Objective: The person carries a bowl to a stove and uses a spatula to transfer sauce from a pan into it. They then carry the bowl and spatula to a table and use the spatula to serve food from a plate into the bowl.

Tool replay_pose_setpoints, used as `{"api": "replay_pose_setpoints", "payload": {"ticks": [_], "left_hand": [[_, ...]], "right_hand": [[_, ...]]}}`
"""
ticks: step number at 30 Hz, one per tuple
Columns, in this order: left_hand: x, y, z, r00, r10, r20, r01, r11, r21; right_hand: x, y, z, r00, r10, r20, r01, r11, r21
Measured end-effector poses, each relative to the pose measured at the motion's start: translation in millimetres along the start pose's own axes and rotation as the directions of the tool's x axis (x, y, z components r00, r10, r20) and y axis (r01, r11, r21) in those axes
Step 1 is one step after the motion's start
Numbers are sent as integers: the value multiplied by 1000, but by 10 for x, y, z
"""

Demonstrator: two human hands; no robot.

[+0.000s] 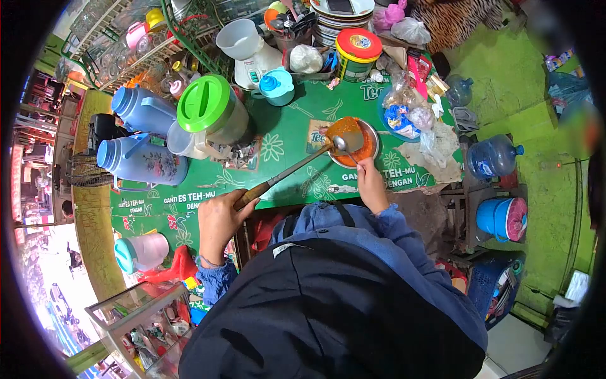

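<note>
My left hand (pixel 218 221) is closed around the wooden handle of a long spatula (pixel 291 173). Its shank slants up to the right, and the broad head lies over a metal bowl (pixel 377 150) of orange-red sauce (pixel 362 153). At the bowl's near side, my right hand (pixel 372 183) grips a metal spoon (pixel 339 143) by its handle. The spoon's bowl end overlaps the neck of the spatula head. Sauce colours the spatula head. Under the metal bowl is the green printed tablecloth (pixel 278 189).
Left stand two blue flasks (pixel 144 159) and a green-lidded jug (pixel 205 104). A blue cup (pixel 276 86), a red-lidded tub (pixel 358 54) and stacked plates (pixel 344 22) line the back. Bagged items (pixel 404 120) lie right of the bowl; a water gallon (pixel 492 156) is beyond the table's right edge.
</note>
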State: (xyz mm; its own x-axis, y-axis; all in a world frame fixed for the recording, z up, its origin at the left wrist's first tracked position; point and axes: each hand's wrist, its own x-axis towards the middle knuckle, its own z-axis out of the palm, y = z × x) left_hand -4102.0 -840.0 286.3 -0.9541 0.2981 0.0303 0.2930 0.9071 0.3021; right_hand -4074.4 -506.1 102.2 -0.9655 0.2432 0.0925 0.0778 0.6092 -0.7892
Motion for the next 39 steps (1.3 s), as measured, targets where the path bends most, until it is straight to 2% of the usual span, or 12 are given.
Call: {"api": "replay_pose_setpoints", "payload": {"ticks": [6,8,10,12,16,19,21,24,29,31,36,39], "left_hand": [[-53,-93,-9,999,44,23,-44,999,-11],[-55,-106,-35,998,33,45,-32,999,-10],[-60,-115,-44,998,22,67,-21,1000,-8],[-71,-123,-39,998,16,61,-16,1000,-12],[-64,-115,-28,997,0,71,-2,1000,19],[-34,-121,-10,998,25,51,-26,999,22],[-11,-122,-13,998,26,52,-28,999,36],[3,-140,6,998,49,31,-50,998,28],[11,-136,-22,997,72,28,-73,997,20],[8,-139,-30,996,77,33,-78,997,15],[-2,-148,-36,996,41,80,-42,999,8],[-7,-144,-46,996,39,75,-39,999,1]], "right_hand": [[-24,530,24,970,225,-92,-223,974,23],[-44,698,-83,963,252,-90,-259,963,-70],[-99,704,-149,968,211,-137,-221,973,-62],[-123,598,-202,974,181,-138,-206,959,-196],[-53,455,-247,969,226,-96,-242,942,-233],[-32,202,-260,978,135,-162,-158,978,-137],[-32,51,-217,998,56,-18,-58,973,-225],[33,-2,-111,997,-76,6,76,971,-229],[114,229,-108,998,39,-58,-52,969,-241],[138,376,-183,968,232,-94,-244,961,-133],[48,633,-228,968,232,-95,-240,967,-88],[-40,674,-187,980,157,-119,-182,952,-245]]}}
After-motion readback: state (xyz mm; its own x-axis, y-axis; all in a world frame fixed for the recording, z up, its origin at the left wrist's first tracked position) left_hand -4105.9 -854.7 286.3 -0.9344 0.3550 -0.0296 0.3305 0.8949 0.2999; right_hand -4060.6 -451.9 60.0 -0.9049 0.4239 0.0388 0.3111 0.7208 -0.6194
